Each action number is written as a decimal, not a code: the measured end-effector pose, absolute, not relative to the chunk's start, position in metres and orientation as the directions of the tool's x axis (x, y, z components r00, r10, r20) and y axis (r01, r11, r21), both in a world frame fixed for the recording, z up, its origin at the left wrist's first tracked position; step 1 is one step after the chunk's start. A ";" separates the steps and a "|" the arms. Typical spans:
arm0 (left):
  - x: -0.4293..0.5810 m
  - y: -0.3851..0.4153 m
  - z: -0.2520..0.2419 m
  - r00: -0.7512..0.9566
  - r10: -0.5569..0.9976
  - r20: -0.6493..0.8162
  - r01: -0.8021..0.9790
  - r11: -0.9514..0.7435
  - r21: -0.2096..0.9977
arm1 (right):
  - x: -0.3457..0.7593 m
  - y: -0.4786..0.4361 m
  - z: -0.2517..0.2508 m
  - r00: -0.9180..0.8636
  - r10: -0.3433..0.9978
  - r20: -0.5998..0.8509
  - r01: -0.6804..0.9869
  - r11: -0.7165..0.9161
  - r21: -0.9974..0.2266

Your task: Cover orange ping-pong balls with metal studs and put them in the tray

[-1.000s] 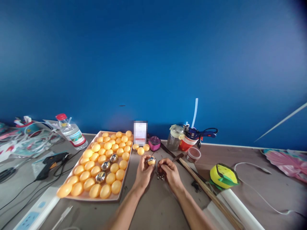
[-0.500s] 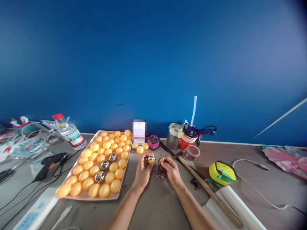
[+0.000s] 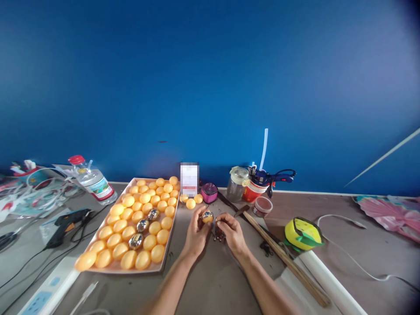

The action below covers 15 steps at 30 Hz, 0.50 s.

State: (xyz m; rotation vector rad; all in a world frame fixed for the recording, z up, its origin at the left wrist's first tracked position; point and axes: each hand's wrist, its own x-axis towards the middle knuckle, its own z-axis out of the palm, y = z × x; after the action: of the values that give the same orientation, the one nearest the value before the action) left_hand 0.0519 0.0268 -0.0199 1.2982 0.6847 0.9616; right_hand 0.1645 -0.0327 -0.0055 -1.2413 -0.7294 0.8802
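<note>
A shiny metallic ball [image 3: 207,217] is held between the thumb and fingers of my left hand [image 3: 196,232]. Just to its right, the fingertips of my right hand [image 3: 230,230] are pinched together; whatever they hold is too small to make out. Small dark and silvery bits [image 3: 219,237] lie on the table beneath and between both hands. Left of them a shallow tray [image 3: 166,262] is filled with orange balls [image 3: 142,259], among which sit three mirror-like metallic balls [image 3: 135,241].
Behind my hands stand a pink-purple container [image 3: 209,193], a lidded jar [image 3: 236,183] and a red cup of tools [image 3: 254,192]. Wooden sticks [image 3: 288,262] and a yellow pouch [image 3: 303,233] lie right. A water bottle [image 3: 98,186], glue gun [image 3: 65,227] and power strip [image 3: 49,288] are left.
My right hand has shifted slightly left, nearer the metallic ball in my left hand. The view has shifted a little; the tray looks the same.
</note>
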 end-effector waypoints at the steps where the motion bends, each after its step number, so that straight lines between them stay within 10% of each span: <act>1: 0.052 0.026 -0.019 0.463 0.882 0.088 -0.203 0.009 0.979 | 0.165 -0.033 -0.006 0.488 0.873 -0.001 -0.169 0.094 -0.981; 15: 0.054 0.026 -0.030 0.424 0.884 0.195 -0.081 -0.178 0.981 | 0.171 -0.031 -0.015 0.496 0.868 -0.021 -0.238 0.113 -0.965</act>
State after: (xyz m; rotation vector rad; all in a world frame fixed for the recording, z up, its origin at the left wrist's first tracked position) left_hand 0.0535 0.0263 -0.0301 1.4951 0.7479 1.0216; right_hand 0.1714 -0.0310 -0.0154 -1.1869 -0.6665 0.9060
